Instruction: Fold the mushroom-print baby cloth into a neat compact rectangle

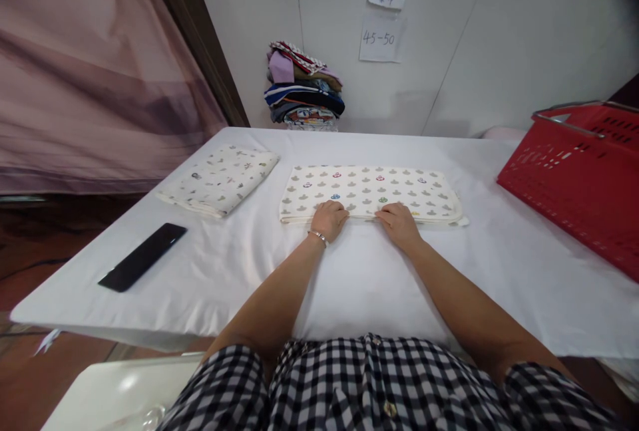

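A folded white cloth with grey and coloured prints point(359, 185) lies flat across the middle of the white-covered table. At its near edge, left of centre, my left hand point(330, 219), with a bracelet at the wrist, has its fingers closed on the cloth's edge. My right hand point(399, 223) pinches the same edge a little farther right. Both thumbs point inward, and a short stretch of the edge shows between the hands. The fingertips are partly hidden by the hands.
Another folded printed cloth point(222, 178) lies on the table point(224, 265) at the left. A black phone-like slab point(144, 257) is nearer. A red basket point(579, 181) stands at the right. Folded fabrics point(304, 95) are stacked beyond the far edge.
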Demonstrator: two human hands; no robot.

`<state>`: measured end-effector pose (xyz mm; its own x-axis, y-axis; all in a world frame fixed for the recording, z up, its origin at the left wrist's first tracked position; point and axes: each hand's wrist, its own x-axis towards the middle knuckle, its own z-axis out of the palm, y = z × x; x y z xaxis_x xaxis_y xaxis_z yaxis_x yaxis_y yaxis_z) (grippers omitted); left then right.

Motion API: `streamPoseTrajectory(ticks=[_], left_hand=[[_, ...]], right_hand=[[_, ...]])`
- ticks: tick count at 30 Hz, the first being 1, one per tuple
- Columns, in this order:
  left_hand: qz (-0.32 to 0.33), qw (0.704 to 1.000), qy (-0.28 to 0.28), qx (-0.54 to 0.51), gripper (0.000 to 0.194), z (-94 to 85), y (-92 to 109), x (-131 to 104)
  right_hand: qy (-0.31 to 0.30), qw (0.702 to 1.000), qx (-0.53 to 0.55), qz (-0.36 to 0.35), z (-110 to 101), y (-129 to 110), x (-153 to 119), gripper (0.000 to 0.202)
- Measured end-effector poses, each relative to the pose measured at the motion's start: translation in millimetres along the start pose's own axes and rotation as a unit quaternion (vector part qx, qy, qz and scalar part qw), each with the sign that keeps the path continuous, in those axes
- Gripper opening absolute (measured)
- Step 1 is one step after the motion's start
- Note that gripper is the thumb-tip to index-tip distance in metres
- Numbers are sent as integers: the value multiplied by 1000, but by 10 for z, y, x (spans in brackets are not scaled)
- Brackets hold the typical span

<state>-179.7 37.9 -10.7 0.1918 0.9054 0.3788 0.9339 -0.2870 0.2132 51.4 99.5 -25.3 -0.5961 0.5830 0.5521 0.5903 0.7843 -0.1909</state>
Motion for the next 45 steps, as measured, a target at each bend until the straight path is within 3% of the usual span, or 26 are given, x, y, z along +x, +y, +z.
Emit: streamPoseTrajectory(ticks=[16, 27, 45], left_hand=[[-18, 999, -37, 30, 16, -16, 23, -6], [-20, 999, -15, 38, 20, 6, 2, 10], [-40, 998, -29, 28, 26, -19, 23, 2]], right_hand=[[-43, 999, -1, 6, -13, -9, -13, 20], [-27, 1000, -10, 8, 1, -30, 11, 20], [-10, 1000, -18, 10, 35, -13, 20, 26]])
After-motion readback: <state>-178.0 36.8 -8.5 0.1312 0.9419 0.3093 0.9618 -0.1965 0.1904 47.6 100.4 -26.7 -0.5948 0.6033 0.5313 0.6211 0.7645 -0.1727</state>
